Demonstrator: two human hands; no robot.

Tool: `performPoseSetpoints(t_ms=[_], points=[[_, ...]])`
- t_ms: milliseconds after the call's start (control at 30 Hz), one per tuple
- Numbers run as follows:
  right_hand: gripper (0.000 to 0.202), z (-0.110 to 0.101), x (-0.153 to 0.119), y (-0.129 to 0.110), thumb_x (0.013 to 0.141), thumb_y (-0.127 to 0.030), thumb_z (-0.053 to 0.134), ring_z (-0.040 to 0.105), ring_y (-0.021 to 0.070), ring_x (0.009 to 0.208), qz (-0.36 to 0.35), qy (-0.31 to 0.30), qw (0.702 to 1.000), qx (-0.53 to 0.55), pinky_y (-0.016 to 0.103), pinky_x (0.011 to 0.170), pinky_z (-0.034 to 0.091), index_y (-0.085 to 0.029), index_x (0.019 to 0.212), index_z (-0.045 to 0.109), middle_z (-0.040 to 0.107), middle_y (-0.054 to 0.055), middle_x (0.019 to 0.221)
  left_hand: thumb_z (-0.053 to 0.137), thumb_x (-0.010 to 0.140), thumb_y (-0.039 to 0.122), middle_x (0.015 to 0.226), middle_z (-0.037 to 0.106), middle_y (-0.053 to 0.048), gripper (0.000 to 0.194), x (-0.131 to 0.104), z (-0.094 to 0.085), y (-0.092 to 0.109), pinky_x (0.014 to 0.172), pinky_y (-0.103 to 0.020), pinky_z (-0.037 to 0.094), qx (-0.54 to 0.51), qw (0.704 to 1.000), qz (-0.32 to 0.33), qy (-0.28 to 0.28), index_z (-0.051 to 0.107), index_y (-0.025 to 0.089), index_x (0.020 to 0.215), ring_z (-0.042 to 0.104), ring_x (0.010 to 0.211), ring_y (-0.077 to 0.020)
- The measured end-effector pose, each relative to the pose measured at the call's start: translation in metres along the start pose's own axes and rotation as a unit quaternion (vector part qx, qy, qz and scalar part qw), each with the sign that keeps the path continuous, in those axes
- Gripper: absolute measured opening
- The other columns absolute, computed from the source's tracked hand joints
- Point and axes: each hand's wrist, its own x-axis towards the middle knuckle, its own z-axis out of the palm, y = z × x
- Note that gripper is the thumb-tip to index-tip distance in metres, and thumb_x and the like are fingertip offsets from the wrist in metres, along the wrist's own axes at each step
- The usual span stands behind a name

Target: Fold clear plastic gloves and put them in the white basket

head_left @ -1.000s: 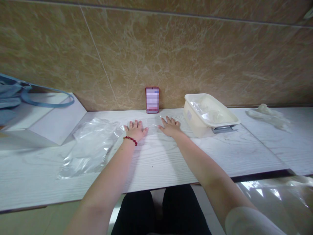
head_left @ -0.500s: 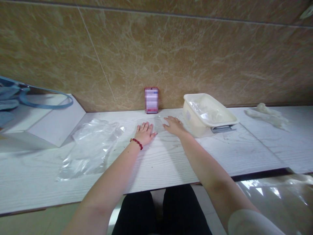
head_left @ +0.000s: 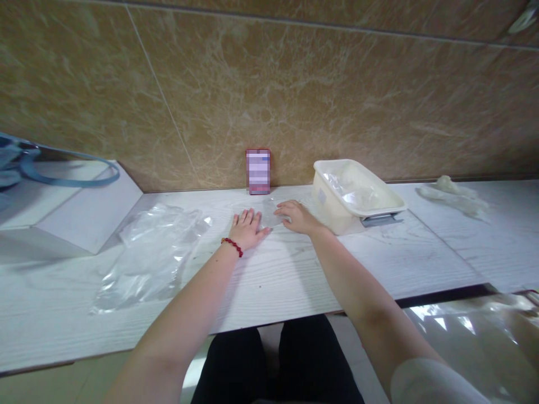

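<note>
A small clear plastic bag (head_left: 269, 212) lies flat on the white wood-grain table between my hands. My left hand (head_left: 246, 229), with a red bead bracelet at the wrist, presses palm-down on its left side, fingers spread. From the right, my right hand (head_left: 298, 217) rests on the bag's other side; its fingers are slightly bent and apart from the thumb. The bag's left part is hard to make out under my left hand. Just beyond my right hand stands a cream plastic bin (head_left: 337, 216) with clear bags (head_left: 357, 193) inside.
A phone (head_left: 259, 173) leans upright against the marbled wall. Larger clear plastic bags (head_left: 147, 264) lie to the left, near a white box (head_left: 92, 213) with a blue strap (head_left: 71, 180). Crumpled translucent plastic (head_left: 455, 196) sits far right. The table's front edge (head_left: 278, 324) is by my legs.
My right hand has shifted a little left over the small bag, and its fingers are more bent. My left hand stays flat. The view has turned slightly.
</note>
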Motion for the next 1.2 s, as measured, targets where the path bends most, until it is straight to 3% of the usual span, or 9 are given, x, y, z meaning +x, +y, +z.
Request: performPoseSetpoints(t_ms=[233,467,533,600,733,800,900,1033,1200], points=[[0.017,0.01,0.01,-0.006,0.071,-0.014,0.052,0.047,0.0182,0.096,-0.03,0.087,0.996,0.022,0.035,0.086,0.035,-0.021,0.079,0.065,0.059,0.005,0.1,0.031,0.072,0.064,0.138,0.023,-0.017,0.08,-0.001,-0.002,0.008,0.099,-0.051,0.007,-0.012,0.999,-0.021,0.032,0.025,0.013,0.133,0.015,0.127,-0.0325],[0.017,-0.003,0.012,-0.028,0.072,-0.022,0.054,0.047,0.0187,0.1,-0.009,0.114,0.988,0.108,0.038,0.091,0.03,-0.022,0.087,0.062,0.058,0.005,0.101,0.035,0.081,0.024,0.134,0.034,-0.011,0.047,0.001,-0.014,0.009,0.102,-0.046,0.008,-0.176,0.981,0.043,0.074,0.037,0.014,0.127,0.025,0.125,-0.0245],[0.028,-0.004,0.014,-0.032,0.071,-0.029,0.055,0.046,0.0192,0.103,0.067,0.15,0.97,0.178,0.038,0.092,0.031,-0.021,0.098,0.057,0.056,0.006,0.106,0.036,0.082,0.027,0.128,0.043,-0.01,0.041,-0.004,-0.026,0.008,0.103,-0.042,0.013,-0.333,0.94,0.036,0.058,0.045,0.014,0.121,0.032,0.122,-0.0224],[0.041,-0.004,0.016,-0.034,0.071,-0.039,0.055,0.044,0.0196,0.107,0.167,0.168,0.928,0.287,0.037,0.089,0.034,-0.022,0.108,0.05,0.052,0.007,0.113,0.038,0.082,0.031,0.121,0.05,-0.01,0.038,-0.014,-0.042,0.007,0.101,-0.038,0.022,-0.529,0.848,-0.002,0.023,0.053,0.014,0.113,0.04,0.116,-0.0218],[0.046,-0.006,0.018,-0.042,0.077,-0.055,0.039,0.051,0.019,0.099,0.3,0.037,0.761,0.574,0.035,0.079,0.043,-0.02,0.104,0.051,0.055,0.008,0.11,0.04,0.082,0.027,0.109,0.058,-0.011,0.032,-0.033,-0.075,0.002,0.089,-0.041,0.039,-0.804,0.582,-0.083,-0.091,0.056,0.014,0.107,0.052,0.103,-0.023],[0.049,-0.009,0.016,-0.048,0.079,-0.058,0.033,0.056,0.0183,0.091,0.302,-0.073,0.668,0.676,0.034,0.074,0.046,-0.018,0.098,0.054,0.059,0.008,0.102,0.037,0.083,0.023,0.103,0.061,-0.011,0.031,-0.037,-0.084,-0.004,0.084,-0.043,0.042,-0.846,0.51,-0.094,-0.129,0.055,0.013,0.106,0.055,0.098,-0.023],[0.035,-0.01,0.013,-0.056,0.081,-0.046,0.042,0.06,0.0144,0.081,0.282,-0.164,0.597,0.733,0.027,0.066,0.049,-0.018,0.096,0.056,0.062,0.006,0.097,0.033,0.084,0.021,0.097,0.063,-0.012,0.032,-0.036,-0.081,-0.014,0.082,-0.043,0.044,-0.864,0.469,-0.101,-0.151,0.055,0.012,0.106,0.058,0.093,-0.0222],[0.014,0.0,0.013,-0.062,0.076,-0.025,0.056,0.061,0.0084,0.064,0.315,-0.166,0.627,0.693,0.013,0.046,0.044,-0.015,0.085,0.059,0.065,0.003,0.078,0.036,0.083,0.018,0.097,0.063,-0.012,0.03,-0.032,-0.061,-0.027,0.08,-0.042,0.045,-0.86,0.464,-0.13,-0.17,0.054,0.012,0.106,0.059,0.091,-0.0216],[0.011,0.015,0.018,-0.056,0.072,-0.025,0.061,0.058,0.0073,0.053,0.356,-0.105,0.649,0.664,0.011,0.034,0.037,-0.015,0.072,0.057,0.062,0.001,0.062,0.041,0.072,0.001,0.096,0.063,-0.01,0.041,-0.029,-0.045,-0.034,0.08,-0.035,0.047,-0.845,0.49,-0.135,-0.163,0.049,0.012,0.11,0.06,0.089,-0.0195]])
